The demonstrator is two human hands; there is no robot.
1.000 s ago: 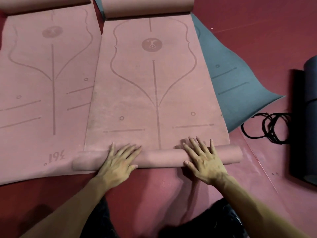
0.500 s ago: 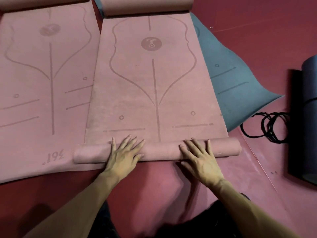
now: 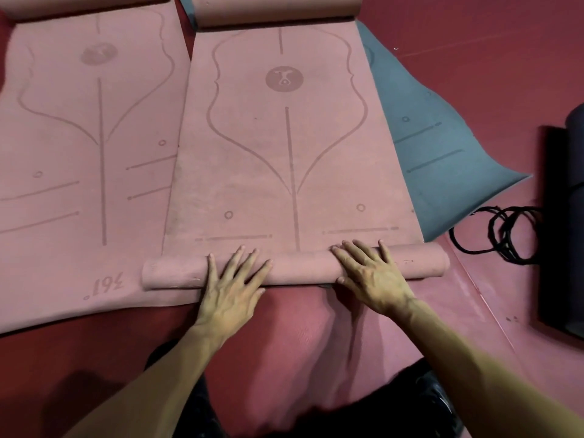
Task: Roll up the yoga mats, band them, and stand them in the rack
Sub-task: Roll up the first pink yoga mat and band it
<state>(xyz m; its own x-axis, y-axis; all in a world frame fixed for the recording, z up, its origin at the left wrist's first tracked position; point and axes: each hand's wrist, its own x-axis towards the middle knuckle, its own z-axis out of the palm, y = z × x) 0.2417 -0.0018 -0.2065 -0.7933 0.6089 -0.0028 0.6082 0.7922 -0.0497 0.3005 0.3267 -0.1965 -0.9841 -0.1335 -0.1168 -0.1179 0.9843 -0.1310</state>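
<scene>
Pink left mat (image 3: 79, 153) lies flat on the red floor (image 3: 474, 42), left of the near roll (image 3: 300, 268). The roll's left end overlaps this mat's near right corner, and a "361" print sits just left of that end.

The near roll is the curled-up near end of the middle pink mat (image 3: 284, 172), the task's thing. It lies crosswise in front of the person, and the flat rest of the mat stretches away beyond it. Straight beyond the near roll, at the top edge, the mat's far end curls into a far roll (image 3: 278, 9).

Left hand (image 3: 230, 286) is on the near roll left of its centre, palm down. Its fingers are straight and spread, pressing over the top with nothing gripped.

Right hand (image 3: 376, 279) is on the near roll right of its centre, also flat. Its fingers are spread with the tips at the roll's far edge and the thumb on the near side, not wrapped round. The hands are well apart, with bare roll between them.

Grey-blue mat (image 3: 448, 159) lies flat beyond and right of the near roll. It is partly under the middle mat's right edge, and one corner pokes out to the right.

Black bands (image 3: 499, 235) — a loose tangle of loops on the floor near the roll's right end, apart from it.

Dark rolled mat (image 3: 572, 216) is furthest right of the near roll, at the frame edge and well apart from it.
</scene>
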